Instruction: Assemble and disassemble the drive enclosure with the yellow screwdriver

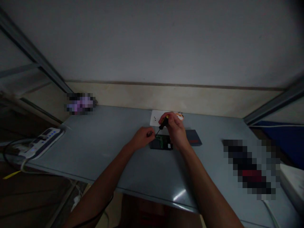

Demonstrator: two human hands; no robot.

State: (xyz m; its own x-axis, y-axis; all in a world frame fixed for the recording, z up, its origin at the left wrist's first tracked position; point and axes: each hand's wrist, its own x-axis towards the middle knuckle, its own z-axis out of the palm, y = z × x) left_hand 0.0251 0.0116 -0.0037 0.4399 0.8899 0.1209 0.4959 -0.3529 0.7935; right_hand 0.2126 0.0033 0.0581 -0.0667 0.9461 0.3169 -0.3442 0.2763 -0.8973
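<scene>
Bare forearms (205, 172) reach forward. Right hand (177, 130) grips a screwdriver (163, 123), tip at the far-left corner of a circuit-board device (161, 145), lying crosswise between the hands; left hand (142, 138), fingers pinched, is nearer that corner, its contents unclear.

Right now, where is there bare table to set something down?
The table is widest between power strip and left hand; another patch separates gray panel and blurred dark object. Crowded: right hand, screwdriver, circuit board.
</scene>
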